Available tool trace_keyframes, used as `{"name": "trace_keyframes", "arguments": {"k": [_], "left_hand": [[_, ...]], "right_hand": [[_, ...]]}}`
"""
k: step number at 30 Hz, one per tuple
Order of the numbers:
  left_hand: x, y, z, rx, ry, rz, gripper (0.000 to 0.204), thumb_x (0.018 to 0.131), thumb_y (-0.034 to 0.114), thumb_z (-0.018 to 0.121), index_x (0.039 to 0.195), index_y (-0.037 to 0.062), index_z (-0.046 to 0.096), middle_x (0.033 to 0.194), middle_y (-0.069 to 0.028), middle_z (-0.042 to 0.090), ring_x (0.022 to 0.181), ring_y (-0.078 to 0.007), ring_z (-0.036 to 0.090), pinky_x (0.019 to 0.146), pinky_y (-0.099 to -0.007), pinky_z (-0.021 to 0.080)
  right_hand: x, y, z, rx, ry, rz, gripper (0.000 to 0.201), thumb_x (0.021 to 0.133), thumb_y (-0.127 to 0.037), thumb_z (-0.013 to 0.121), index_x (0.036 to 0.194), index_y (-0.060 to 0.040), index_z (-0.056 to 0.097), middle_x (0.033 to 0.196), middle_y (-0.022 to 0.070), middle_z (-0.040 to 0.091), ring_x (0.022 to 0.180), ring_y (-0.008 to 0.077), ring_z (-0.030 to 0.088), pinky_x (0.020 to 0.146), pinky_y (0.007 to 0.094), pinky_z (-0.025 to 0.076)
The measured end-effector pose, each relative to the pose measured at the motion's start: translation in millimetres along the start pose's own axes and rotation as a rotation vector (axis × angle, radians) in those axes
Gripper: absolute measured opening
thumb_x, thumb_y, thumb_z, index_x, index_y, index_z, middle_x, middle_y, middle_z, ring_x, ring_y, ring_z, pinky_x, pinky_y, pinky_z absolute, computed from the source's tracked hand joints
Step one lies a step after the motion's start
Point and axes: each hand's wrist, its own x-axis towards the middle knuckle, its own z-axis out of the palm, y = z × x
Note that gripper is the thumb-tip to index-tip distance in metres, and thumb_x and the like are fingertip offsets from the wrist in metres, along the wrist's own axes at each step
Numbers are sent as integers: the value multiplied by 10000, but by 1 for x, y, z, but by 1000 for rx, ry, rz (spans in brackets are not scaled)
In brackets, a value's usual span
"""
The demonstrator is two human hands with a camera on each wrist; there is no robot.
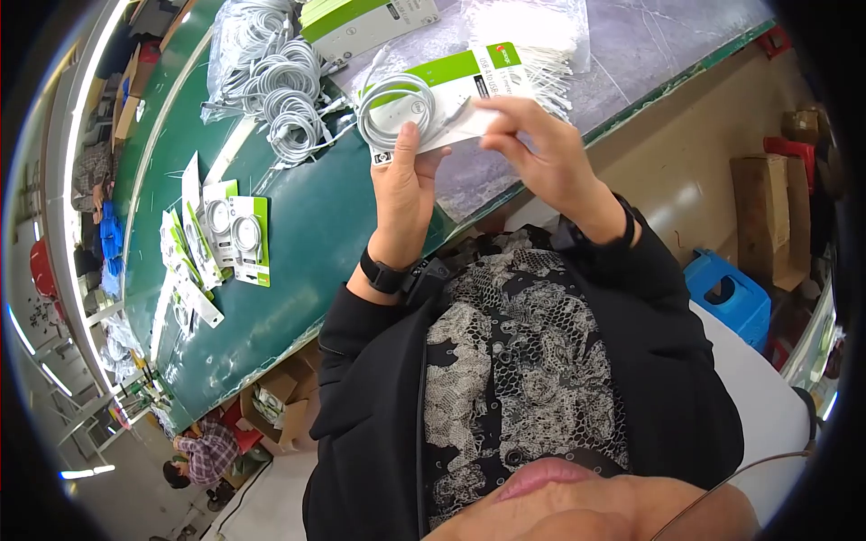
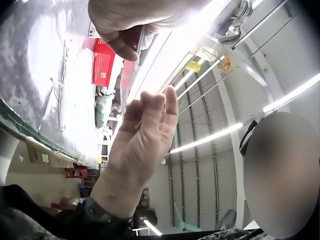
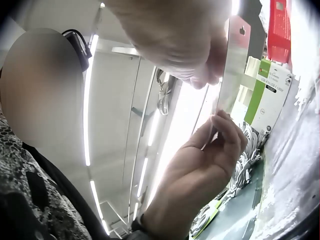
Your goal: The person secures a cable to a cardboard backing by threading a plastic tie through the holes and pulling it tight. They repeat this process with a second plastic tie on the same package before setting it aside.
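Note:
My left hand (image 1: 403, 185) holds a white and green cable package card (image 1: 442, 90) above the table, its thumb on the front and fingers behind. A coiled pale grey cable (image 1: 390, 83) lies on the card's face. My right hand (image 1: 550, 153) is at the card's lower right, index fingertip beside the cable's grey plug (image 1: 458, 110) and thumb set apart from it. In the left wrist view the right hand (image 2: 142, 135) shows partly bent fingers with nothing visible between them. The right wrist view shows the card (image 3: 235, 65) edge-on in the left hand (image 3: 200, 165).
Several bundled grey cables (image 1: 280, 90) lie at the table's back left, beside a green and white box (image 1: 370, 22). Carded cables (image 1: 245, 236) lie on the green tabletop (image 1: 298, 194) to the left. White ties (image 1: 546, 77) fill a clear bag. A blue stool (image 1: 729, 293) stands at right.

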Motion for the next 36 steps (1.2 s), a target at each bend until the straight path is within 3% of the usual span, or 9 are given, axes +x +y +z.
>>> {"name": "trace_keyframes", "arguments": {"k": [4, 7, 11, 12, 14, 16, 19, 22, 36], "left_hand": [[6, 6, -2, -95, 9, -52, 320, 942, 147, 555, 1245, 65, 493, 1176, -58, 598, 1048, -183, 599, 775, -316, 538], [9, 7, 4, -180, -44, -74, 328, 939, 154, 562, 1248, 67, 493, 1186, -54, 596, 1079, -188, 589, 779, -301, 525], [11, 5, 7, -330, -42, -194, 279, 943, 158, 558, 1204, 66, 521, 1125, -47, 612, 978, -163, 589, 721, -261, 499], [13, 2, 4, -486, -81, -263, 258, 944, 152, 555, 1179, 48, 528, 1078, -47, 607, 926, -154, 570, 703, -253, 489], [17, 0, 0, -799, -159, -405, 222, 947, 140, 548, 1128, 12, 543, 984, -49, 597, 820, -134, 533, 667, -236, 468], [17, 5, 8, -901, -104, -450, 212, 940, 125, 552, 1104, -10, 544, 942, -50, 574, 788, -131, 506, 657, -233, 461], [17, 12, 20, -1101, 29, -543, 197, 928, 95, 561, 1056, -54, 546, 857, -52, 529, 725, -123, 454, 635, -225, 447], [18, 17, 22, -1314, -29, -570, 219, 893, 47, 588, 1046, -101, 538, 818, -58, 487, 739, -133, 475, 646, -228, 457], [15, 18, 22, -1358, -56, -580, 214, 870, 17, 604, 1048, -90, 551, 811, -76, 492, 730, -150, 501, 644, -241, 478]], "right_hand": [[-32, 9, -7, 272, -140, 142, 128, 866, -59, 639, 978, -5, 608, 873, 29, 617, 797, 100, 566, 736, 200, 445], [-45, 20, 7, 587, 3, 595, 93, 863, -37, 643, 936, 1, 598, 866, -4, 601, 796, 67, 535, 725, 188, 430], [-41, 29, 12, 605, 130, 634, 40, 880, -33, 626, 877, -11, 593, 861, -28, 580, 795, 43, 514, 703, 184, 422], [-39, 29, 13, 611, 136, 635, 40, 880, -33, 626, 877, -11, 593, 861, -28, 580, 795, 43, 514, 703, 184, 422], [-35, 27, 14, 496, 141, 541, 47, 845, -9, 641, 843, -27, 597, 809, -22, 570, 757, 58, 514, 729, 210, 418], [-30, 23, 13, 444, 165, 504, 62, 828, 3, 648, 826, -35, 599, 783, -19, 564, 738, 66, 514, 742, 223, 416], [-16, 14, 8, -45, 220, 35, 133, 734, 33, 686, 773, -59, 598, 692, -7, 526, 674, 119, 509, 817, 288, 403], [-9, 10, 10, -78, 279, -32, 160, 684, 37, 696, 739, -70, 591, 658, 0, 506, 650, 154, 501, 852, 325, 388], [-1, 11, 20, -115, 316, -87, 165, 668, 4, 715, 716, -80, 581, 649, -1, 509, 653, 174, 520, 891, 351, 387]]}}
